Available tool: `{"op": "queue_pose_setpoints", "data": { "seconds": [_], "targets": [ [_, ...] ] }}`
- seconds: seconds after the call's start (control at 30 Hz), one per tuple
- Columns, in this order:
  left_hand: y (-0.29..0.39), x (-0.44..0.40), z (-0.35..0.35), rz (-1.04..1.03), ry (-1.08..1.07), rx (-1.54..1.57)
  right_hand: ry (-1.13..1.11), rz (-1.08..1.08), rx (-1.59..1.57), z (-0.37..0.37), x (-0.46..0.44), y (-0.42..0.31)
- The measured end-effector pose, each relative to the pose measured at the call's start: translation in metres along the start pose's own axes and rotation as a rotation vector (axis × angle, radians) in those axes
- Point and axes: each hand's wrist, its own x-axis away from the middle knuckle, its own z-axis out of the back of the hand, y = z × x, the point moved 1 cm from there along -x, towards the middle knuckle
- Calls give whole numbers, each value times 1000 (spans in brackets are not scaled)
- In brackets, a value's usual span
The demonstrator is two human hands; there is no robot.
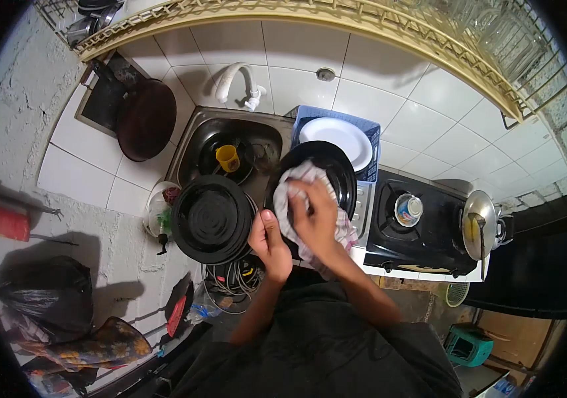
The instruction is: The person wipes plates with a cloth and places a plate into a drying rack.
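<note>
My left hand (271, 247) grips the near left rim of a black plate (344, 174), its thumb up along the edge and its other fingers hidden behind. In my right hand (316, 215) is a bunched, pale checked cloth (306, 174), pressed against the plate's inner face. The plate is tilted towards me in front of the sink's right end. To its left lies a stack of black plates (209, 219) over the near edge of the sink.
The steel sink (190, 136) holds a dark pan and a yellow cup (227, 158) under a white tap (237, 73). Behind my plate, a blue basket (375, 142) holds a white plate (336, 136). A gas stove (422, 245) with a wok (481, 219) stands right. Overhead runs a rack (296, 10).
</note>
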Motion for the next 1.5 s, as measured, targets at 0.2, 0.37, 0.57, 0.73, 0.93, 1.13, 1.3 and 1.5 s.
{"op": "queue_pose_setpoints", "data": {
  "seconds": [0.2,0.37,0.57,0.73,0.93,1.13,1.3,1.5],
  "targets": [
    [-11,-17,17,141,149,224,-288,233,123,12,65,17],
    [-18,-21,20,195,155,359,-304,239,317,37,59,55],
    [-13,-9,14,118,-7,211,-142,42,414,50,-3,67],
    [0,-6,3,86,-104,104,-118,168,262,18,-13,29],
    [-5,-37,22,321,82,385,-461,292,204,11,19,16],
    [-13,-52,44,368,105,492,-349,126,350,44,38,44],
    [-43,-45,48,391,1,373,-197,73,385,46,19,47],
    [-7,-66,40,411,16,600,-77,-127,386,80,52,35]
  ]
}}
